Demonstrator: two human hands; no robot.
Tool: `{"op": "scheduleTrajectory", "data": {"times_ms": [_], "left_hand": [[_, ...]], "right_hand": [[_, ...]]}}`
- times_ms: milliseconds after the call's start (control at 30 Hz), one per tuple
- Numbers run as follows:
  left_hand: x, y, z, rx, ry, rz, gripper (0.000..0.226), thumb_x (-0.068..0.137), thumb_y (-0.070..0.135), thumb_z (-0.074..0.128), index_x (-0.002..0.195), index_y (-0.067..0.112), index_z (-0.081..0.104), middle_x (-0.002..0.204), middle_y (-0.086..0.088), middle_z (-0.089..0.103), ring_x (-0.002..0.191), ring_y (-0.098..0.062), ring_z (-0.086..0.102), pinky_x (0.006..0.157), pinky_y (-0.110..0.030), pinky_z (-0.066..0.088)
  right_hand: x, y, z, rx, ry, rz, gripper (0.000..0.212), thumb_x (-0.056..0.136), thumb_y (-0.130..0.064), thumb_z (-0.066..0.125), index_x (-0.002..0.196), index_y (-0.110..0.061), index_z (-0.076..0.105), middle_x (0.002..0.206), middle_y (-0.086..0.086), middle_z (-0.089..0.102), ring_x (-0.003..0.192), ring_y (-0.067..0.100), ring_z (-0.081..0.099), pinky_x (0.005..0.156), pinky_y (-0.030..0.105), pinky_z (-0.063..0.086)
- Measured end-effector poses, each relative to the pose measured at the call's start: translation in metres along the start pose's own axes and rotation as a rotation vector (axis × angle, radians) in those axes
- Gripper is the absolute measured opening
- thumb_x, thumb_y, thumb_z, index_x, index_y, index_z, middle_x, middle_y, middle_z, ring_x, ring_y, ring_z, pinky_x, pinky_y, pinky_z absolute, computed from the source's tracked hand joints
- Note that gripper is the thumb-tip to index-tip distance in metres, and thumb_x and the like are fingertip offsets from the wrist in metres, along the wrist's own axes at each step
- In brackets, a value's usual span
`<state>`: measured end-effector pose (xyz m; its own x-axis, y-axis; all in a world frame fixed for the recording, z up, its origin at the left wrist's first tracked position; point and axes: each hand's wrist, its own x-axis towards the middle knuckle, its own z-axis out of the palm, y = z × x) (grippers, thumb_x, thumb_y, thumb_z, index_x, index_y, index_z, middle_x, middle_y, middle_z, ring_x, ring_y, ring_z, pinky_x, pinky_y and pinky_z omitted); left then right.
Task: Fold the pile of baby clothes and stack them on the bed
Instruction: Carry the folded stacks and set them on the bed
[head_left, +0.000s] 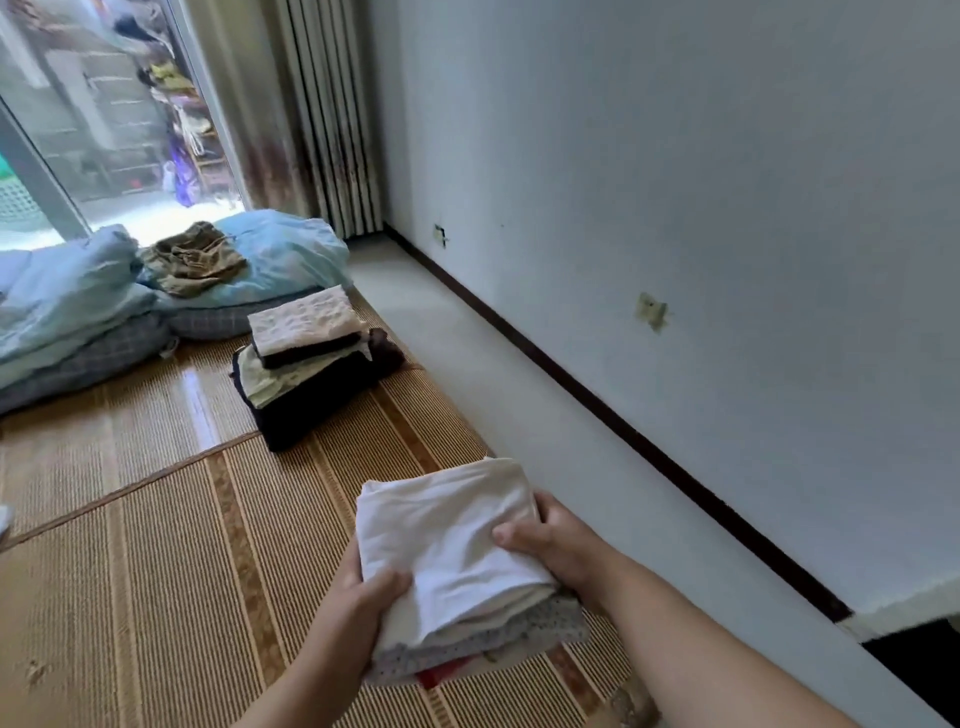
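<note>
Fingers of left hand (371, 597) & right hand (545, 540) clamp folded clothes stack (457, 566) above mat (156, 597).

Both hands are gripping a bundle of folded baby clothes (457, 566) above the woven bed mat (156, 597). The left hand (363, 597) is clamping the bundle's near-left corner, thumb on top. The right hand (550, 545) is clamping the right edge, thumb pressing the white top garment. Dotted and red layers are showing beneath the white one. A second folded stack (311, 364) is lying farther along the mat, near light blue bedding (275, 260) that is carrying a crumpled olive garment (195, 257).
</note>
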<state>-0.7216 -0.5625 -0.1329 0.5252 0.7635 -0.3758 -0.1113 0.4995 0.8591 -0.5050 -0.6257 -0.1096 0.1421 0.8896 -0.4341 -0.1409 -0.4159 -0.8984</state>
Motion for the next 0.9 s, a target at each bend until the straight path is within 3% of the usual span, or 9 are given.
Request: {"op": "scheduleTrajectory", "data": {"times_ms": [167, 267, 367, 467, 567, 700, 800, 900], "left_hand": [[0.061, -0.016, 0.006, -0.038, 0.181, 0.031, 0.083, 0.041, 0.013, 0.073, 0.121, 0.014, 0.051, 0.101, -0.02, 0.068, 0.078, -0.035, 0.071, 0.057, -0.037, 0.058], [0.096, -0.03, -0.001, -0.101, 0.269, 0.04, 0.068, 0.047, 0.005, 0.066, 0.112, 0.018, 0.053, 0.092, -0.016, 0.07, 0.071, -0.028, 0.072, 0.053, -0.032, 0.057], [0.136, -0.057, -0.025, -0.071, 0.348, 0.012, 0.078, 0.047, 0.013, 0.07, 0.122, 0.018, 0.048, 0.108, -0.02, 0.063, 0.08, -0.029, 0.071, 0.062, -0.035, 0.058], [0.179, -0.095, -0.057, -0.062, 0.394, -0.016, 0.076, 0.057, 0.014, 0.066, 0.129, 0.02, 0.044, 0.116, -0.021, 0.06, 0.089, -0.033, 0.069, 0.066, -0.035, 0.057], [0.221, -0.138, -0.086, -0.083, 0.428, -0.031, 0.073, 0.059, 0.01, 0.061, 0.129, 0.019, 0.043, 0.117, -0.02, 0.058, 0.091, -0.032, 0.067, 0.067, -0.034, 0.057], [0.267, -0.206, -0.124, -0.174, 0.488, -0.063, 0.072, 0.063, 0.01, 0.054, 0.132, 0.024, 0.044, 0.117, -0.018, 0.06, 0.095, -0.034, 0.065, 0.073, -0.042, 0.059], [0.281, -0.239, -0.139, -0.1, 0.566, -0.135, 0.073, 0.063, 0.019, 0.057, 0.133, 0.035, 0.046, 0.116, -0.014, 0.062, 0.1, -0.036, 0.065, 0.087, -0.055, 0.054], [0.285, -0.249, -0.146, 0.063, 0.658, -0.188, 0.067, 0.057, 0.034, 0.06, 0.123, 0.046, 0.05, 0.116, -0.011, 0.058, 0.098, -0.033, 0.063, 0.085, -0.054, 0.054]], "right_hand": [[0.095, -0.006, -0.036, -0.056, -0.235, 0.046, 0.058, 0.065, -0.019, 0.075, 0.116, -0.025, 0.05, 0.111, 0.005, 0.064, 0.086, 0.01, 0.071, 0.07, 0.023, 0.055], [0.156, 0.007, -0.047, -0.107, -0.325, 0.087, 0.077, 0.057, -0.027, 0.082, 0.125, -0.024, 0.047, 0.119, 0.011, 0.062, 0.099, 0.021, 0.069, 0.079, 0.031, 0.056], [0.217, 0.036, -0.047, -0.141, -0.417, 0.124, 0.083, 0.054, -0.03, 0.084, 0.128, -0.024, 0.046, 0.122, 0.012, 0.062, 0.103, 0.025, 0.068, 0.081, 0.036, 0.056], [0.273, 0.078, -0.045, -0.146, -0.43, 0.167, 0.086, 0.052, -0.03, 0.083, 0.129, -0.021, 0.045, 0.121, 0.014, 0.062, 0.101, 0.024, 0.069, 0.076, 0.032, 0.056], [0.325, 0.127, -0.041, -0.169, -0.459, 0.199, 0.089, 0.057, -0.029, 0.083, 0.135, -0.021, 0.042, 0.125, 0.014, 0.06, 0.106, 0.027, 0.066, 0.081, 0.036, 0.056], [0.369, 0.192, -0.039, -0.164, -0.428, 0.226, 0.071, 0.067, -0.015, 0.073, 0.131, -0.023, 0.044, 0.122, 0.013, 0.06, 0.098, 0.023, 0.069, 0.073, 0.031, 0.057], [0.38, 0.222, -0.039, -0.274, -0.379, 0.216, 0.073, 0.067, -0.019, 0.072, 0.134, -0.025, 0.043, 0.118, 0.007, 0.062, 0.094, 0.017, 0.07, 0.07, 0.026, 0.057], [0.38, 0.231, -0.036, -0.344, -0.279, 0.182, 0.067, 0.078, -0.017, 0.071, 0.136, -0.027, 0.04, 0.113, 0.0, 0.062, 0.093, 0.016, 0.068, 0.071, 0.027, 0.057]]}}
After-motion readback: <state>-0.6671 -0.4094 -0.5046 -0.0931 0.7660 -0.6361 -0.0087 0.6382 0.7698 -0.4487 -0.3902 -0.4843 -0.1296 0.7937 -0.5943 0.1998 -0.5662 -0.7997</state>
